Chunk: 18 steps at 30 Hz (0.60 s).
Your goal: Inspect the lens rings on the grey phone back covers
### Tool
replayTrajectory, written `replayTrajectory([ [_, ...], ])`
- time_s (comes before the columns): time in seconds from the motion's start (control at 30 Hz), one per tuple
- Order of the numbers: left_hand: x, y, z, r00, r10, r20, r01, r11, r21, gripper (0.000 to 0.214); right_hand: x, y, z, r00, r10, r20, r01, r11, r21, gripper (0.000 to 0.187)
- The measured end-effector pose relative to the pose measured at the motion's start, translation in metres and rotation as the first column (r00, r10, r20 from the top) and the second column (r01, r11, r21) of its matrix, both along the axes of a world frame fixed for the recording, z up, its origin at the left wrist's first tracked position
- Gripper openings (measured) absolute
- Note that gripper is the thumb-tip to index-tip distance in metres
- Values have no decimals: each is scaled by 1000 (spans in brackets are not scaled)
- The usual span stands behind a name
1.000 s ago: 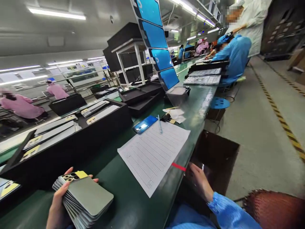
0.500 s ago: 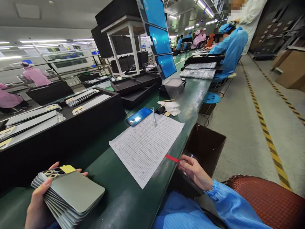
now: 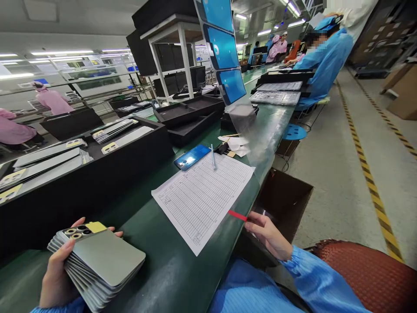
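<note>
At the lower left, my left hand (image 3: 58,269) is wrapped round a fanned stack of grey-green phone back covers (image 3: 109,256). The top cover has a camera cutout with rings and a yellow sticker (image 3: 97,227). My right hand (image 3: 269,234) is at the table's front edge, thumb and fingers pinched on the end of a red strip (image 3: 237,215). The strip's other end reaches the edge of a printed form (image 3: 202,204) lying on the green table (image 3: 169,278). A pen (image 3: 213,157) rests on the form, beside a blue-screened phone (image 3: 193,157).
A black tray (image 3: 130,167) of phone covers stands along the left, with more black trays (image 3: 192,108) behind. A panel of blue screens (image 3: 224,52) rises at the back. Below the table edge are a cardboard box (image 3: 286,195) and a red-brown chair (image 3: 368,269). A co-worker (image 3: 329,61) sits farther along.
The view has shifted slightly, so most things appear a little to the right. Both hands keep their holds on the covers and the red strip.
</note>
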State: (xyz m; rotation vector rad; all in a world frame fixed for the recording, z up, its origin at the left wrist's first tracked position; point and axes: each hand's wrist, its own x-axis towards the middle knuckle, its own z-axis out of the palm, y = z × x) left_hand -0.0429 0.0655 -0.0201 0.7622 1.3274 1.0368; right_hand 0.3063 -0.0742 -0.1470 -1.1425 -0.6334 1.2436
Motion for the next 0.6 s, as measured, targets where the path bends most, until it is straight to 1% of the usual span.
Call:
replayTrajectory([
  [0.07, 0, 1, 0, 1000, 9, -1, -9, 1000, -13, 52, 1, -2, -3, 1000, -10, -14, 10, 1000, -16, 20],
  [0.13, 0, 2, 1, 1000, 15, -3, -15, 1000, -21, 49, 4, -5, -6, 999, -26, -33, 25, 999, -34, 16],
  [0.27, 0, 2, 1, 1000, 15, -10, -15, 999, -31, 49, 7, -8, -8, 996, -33, -77, 29, 998, -62, 18],
  [0.4, -1, 2, 1, 1000, -8, -19, 8, 1000, -8, 47, 7, -7, -5, 994, -24, -105, 17, 997, -69, 21],
  [0.6, -3, 3, 0, 1000, -17, -19, 17, 1000, -8, 47, 8, -10, 0, 995, 0, -95, -6, 998, -55, 19],
])
